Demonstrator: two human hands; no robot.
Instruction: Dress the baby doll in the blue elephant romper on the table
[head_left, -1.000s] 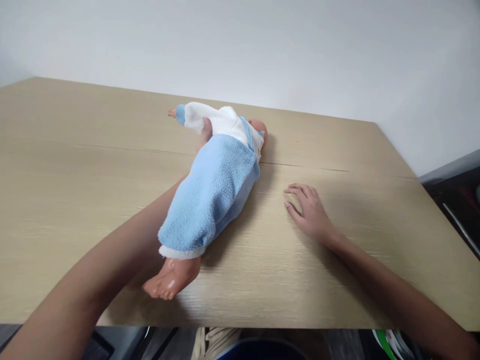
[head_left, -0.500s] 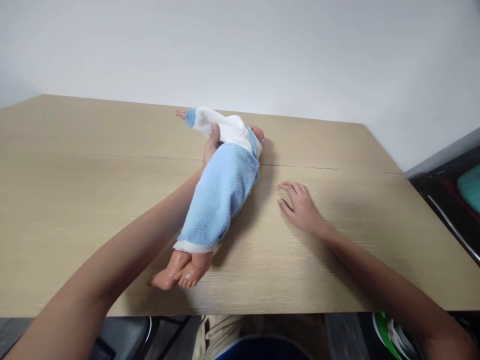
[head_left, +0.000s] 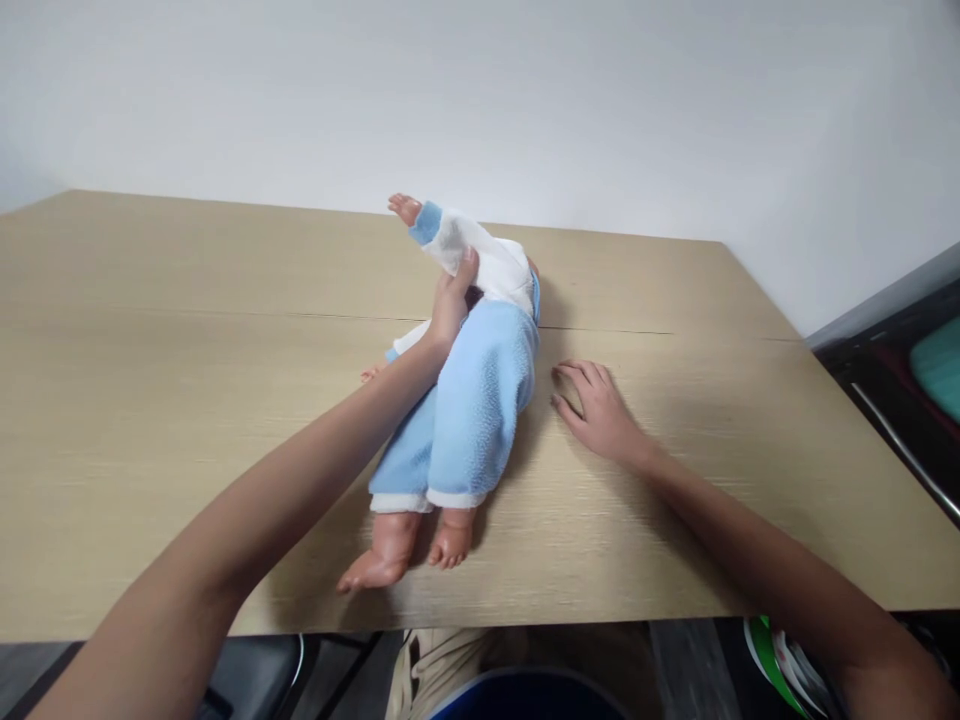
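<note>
1. Left hand: clamped on the doll at the upper body, thumb up against the white top just under the raised arm, fingers hidden behind the doll.
2. Right hand: empty, palm down, flat on the table, fingers loosely spread, fingertips just beside the doll's blue trousers; cannot tell if they touch.
3. Doll: mid-table, between the two hands, turned on its side, head toward the wall and mostly hidden by the clothes. One sleeve with a blue cuff sticks up, the other arm lies on the table to the left.
4. Bare feet: point at the near table edge, side by side.
5. Table: light wood, a thin seam running across behind the doll.
6. Far right, off the table: dark surface with a teal object.
</note>
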